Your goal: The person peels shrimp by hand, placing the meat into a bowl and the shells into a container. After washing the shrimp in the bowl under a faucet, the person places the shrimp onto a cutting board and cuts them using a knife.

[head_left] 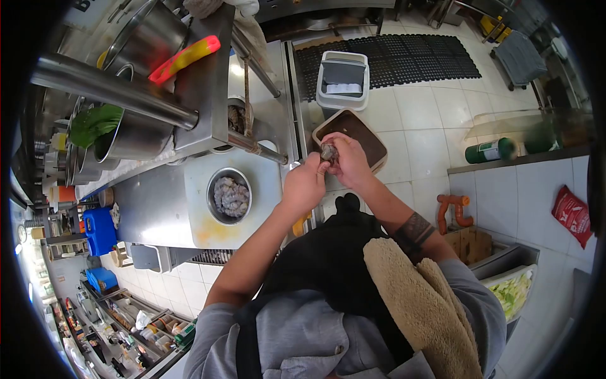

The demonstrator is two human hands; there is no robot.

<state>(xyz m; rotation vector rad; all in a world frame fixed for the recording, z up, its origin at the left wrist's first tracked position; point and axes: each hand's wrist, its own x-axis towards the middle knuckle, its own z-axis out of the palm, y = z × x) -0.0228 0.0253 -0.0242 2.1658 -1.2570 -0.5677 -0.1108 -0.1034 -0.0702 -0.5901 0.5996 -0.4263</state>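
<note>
Both my hands meet over a brown bin [372, 136] beside the counter. My left hand [305, 183] is closed, its fingers pinched against a small greyish piece, perhaps a shrimp [329, 153]. My right hand [349, 161] wraps round the same piece from the other side. To the left, a round steel bowl [212, 203] holds a heap of grey, shrimp-like pieces [231, 196]. The bowl rests on a white cutting board [260, 170] with a yellow stain near its lower edge. Another metal container with dark contents [235, 117] stands partly under the shelf.
A steel shelf [205, 82] with pots overhangs the counter at upper left, its rail [259, 146] close to my left hand. A grey-and-white bin [343, 82] stands behind the brown one. A black mat [416, 60] lies on the tiled floor. Cut greens [511, 292] sit at lower right.
</note>
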